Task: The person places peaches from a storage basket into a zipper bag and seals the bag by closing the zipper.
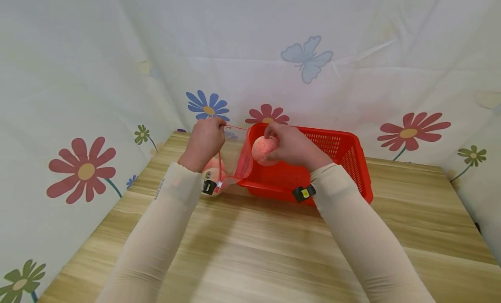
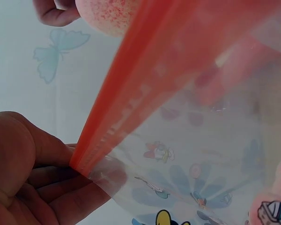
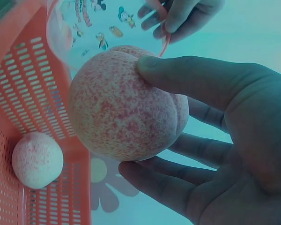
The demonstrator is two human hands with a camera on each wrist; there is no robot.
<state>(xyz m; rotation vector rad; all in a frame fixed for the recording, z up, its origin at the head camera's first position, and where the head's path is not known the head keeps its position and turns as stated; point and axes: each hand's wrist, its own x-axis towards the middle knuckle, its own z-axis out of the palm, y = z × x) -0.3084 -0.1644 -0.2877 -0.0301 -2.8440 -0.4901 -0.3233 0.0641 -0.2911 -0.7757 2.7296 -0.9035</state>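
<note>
My left hand [image 1: 205, 140] pinches one end of the red rim of a clear plastic zip bag [image 2: 178, 154] printed with cartoon figures. The bag's mouth is held wide apart in the head view, and pink rounded shapes [image 1: 214, 164] show through its lower part. With thumb and fingers around it, my right hand [image 1: 295, 146] holds a speckled pink peach [image 3: 122, 108] above the left end of the red basket [image 1: 362, 168], close to the bag's mouth. Another peach [image 3: 37, 160] lies inside the basket in the right wrist view.
The basket has slotted walls and stands on a wood-grain table [image 1: 235, 251] near its back edge. Behind and at the sides hangs a white cloth [image 1: 242, 42] printed with flowers and a butterfly. Black wrist cameras sit at both cuffs.
</note>
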